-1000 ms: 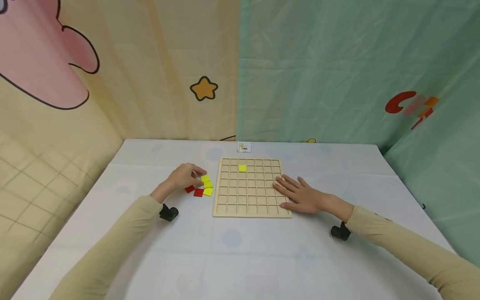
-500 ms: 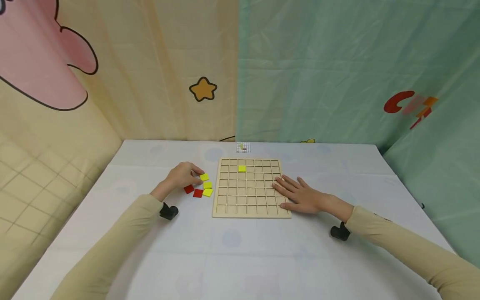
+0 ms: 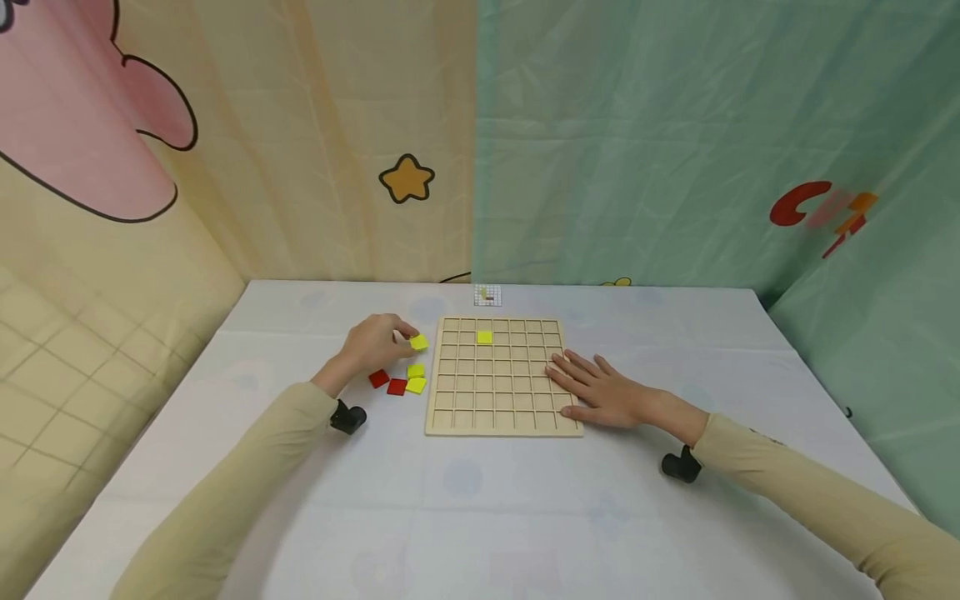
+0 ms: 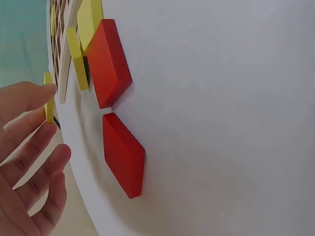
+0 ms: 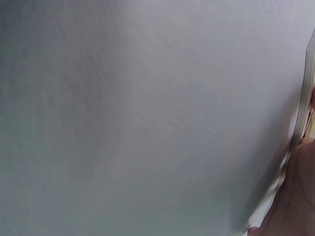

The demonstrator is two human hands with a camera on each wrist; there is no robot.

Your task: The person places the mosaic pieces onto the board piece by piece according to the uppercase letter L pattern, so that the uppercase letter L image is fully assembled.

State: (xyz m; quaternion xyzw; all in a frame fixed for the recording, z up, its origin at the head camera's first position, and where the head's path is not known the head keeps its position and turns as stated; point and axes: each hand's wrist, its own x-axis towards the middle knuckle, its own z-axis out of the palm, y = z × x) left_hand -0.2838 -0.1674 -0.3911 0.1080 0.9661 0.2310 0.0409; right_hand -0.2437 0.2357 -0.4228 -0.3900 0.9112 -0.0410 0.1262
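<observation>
Fingertips of your left hand (image 3: pixel 375 342) pinch a small yellow square tile (image 3: pixel 418 342), lifted just off the white-covered bench (image 3: pixel 480 517) beside the left edge of the pale wooden grid board (image 3: pixel 504 375). In the left wrist view the same yellow tile (image 4: pixel 48 101) sits edge-on between thumb and forefinger. Just below that hand, four loose tiles lie on the bench close to the board: two red square tiles (image 3: pixel 387 382) side by side, and two more yellow square tiles (image 3: pixel 416 377), one partly over the other. A single yellow tile (image 3: pixel 484 337) already sits in a cell near the top of the board, in its second row. Your right hand (image 3: pixel 600 392) lies flat and open, fingers straight and spread, pressing on the board's right edge. A small printed pattern card (image 3: pixel 487 294) rests on the bench just beyond the board's far edge. Cartoon-printed cloth backdrops (image 3: pixel 300 150) hang behind the bench.
</observation>
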